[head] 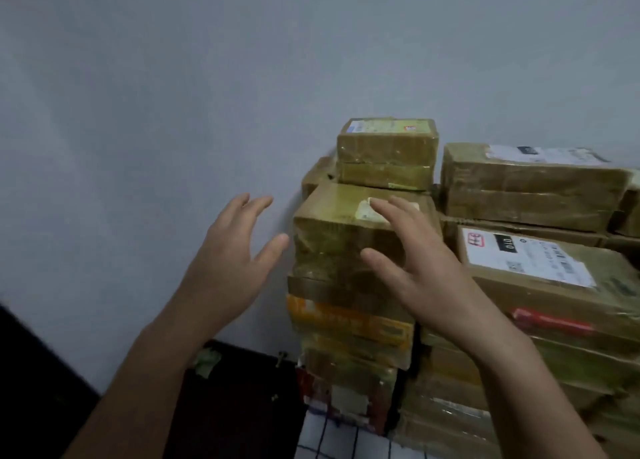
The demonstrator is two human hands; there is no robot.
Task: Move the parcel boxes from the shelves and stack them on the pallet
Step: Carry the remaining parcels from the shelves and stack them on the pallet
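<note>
Head view. Landmark: corner box (332,223), brown and tape-wrapped, topmost on the near left column of a stack of parcels.

Left of corner box, left hand (228,250): fingers straight and spread, grip open, nothing held, clear of the box's side, pale wall (173,95) behind it.

Over corner box, right hand (415,268): fingers likewise spread, grip open, fingertips by the torn white label on the top face. Touching or just above it: impossible to tell.

Hands on either side, probably to square the box flush on its column or to steady it there. A judgement only.

Behind corner box, two small boxes (386,153), one on the other, close against the wall. Behind and to the right, a long box (530,188) with a white label. Directly right and lower, a labelled box (540,268) marked "010".

Beneath corner box, an orange-taped box (346,320) and further parcels, edges roughly in line, likely for a straight, stable column. Tall and narrow at the stack's open left edge, so some risk of tipping that way.

Below and left of corner box, dark floor (242,406). At the column's foot, a white checked cloth (332,438).

No pallet in sight; if present, hidden under the stack.
</note>
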